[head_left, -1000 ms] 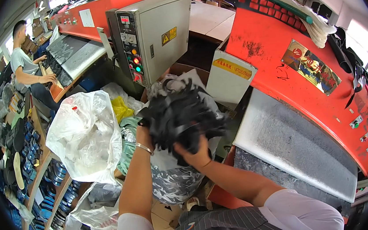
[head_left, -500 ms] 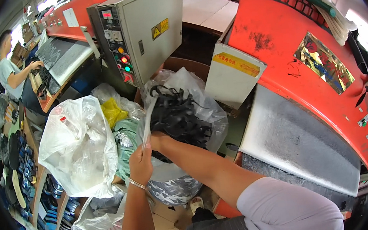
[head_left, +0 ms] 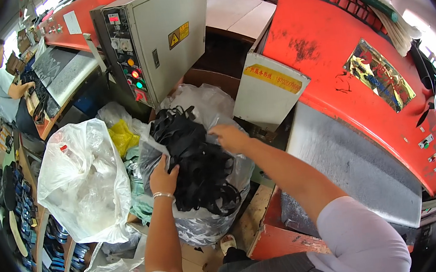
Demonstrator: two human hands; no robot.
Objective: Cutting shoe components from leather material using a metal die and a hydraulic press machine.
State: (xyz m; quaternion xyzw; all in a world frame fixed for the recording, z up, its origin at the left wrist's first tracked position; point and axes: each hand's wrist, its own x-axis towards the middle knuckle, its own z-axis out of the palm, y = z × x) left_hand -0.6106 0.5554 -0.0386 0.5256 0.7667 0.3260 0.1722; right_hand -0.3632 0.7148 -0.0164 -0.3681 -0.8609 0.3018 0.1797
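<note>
A clear plastic bag (head_left: 243, 166) stands in front of me, full of tangled black strips (head_left: 190, 151) of flat, flexible material. At the bag's left rim my left hand (head_left: 163, 180) has its fingers closed on the plastic, the thumb beside the strips. Across the opening, my right hand (head_left: 230, 138) pinches the plastic at the bag's right side, next to the heap. Below the plastic shows a grey-and-white camouflage-patterned covering (head_left: 203, 226). What lies beneath the upper strips is hidden.
To the left stand a large white bag (head_left: 83, 183) of clear plastic and a yellow bag (head_left: 122, 137). A grey control cabinet (head_left: 167, 41) is ahead, a red machine (head_left: 321, 68) at right. At far left a person (head_left: 6, 93) works at a bench.
My right hand has come out from among the strips to the bag's right side. The bag's mouth is spread wider, and the strips show more fully.
</note>
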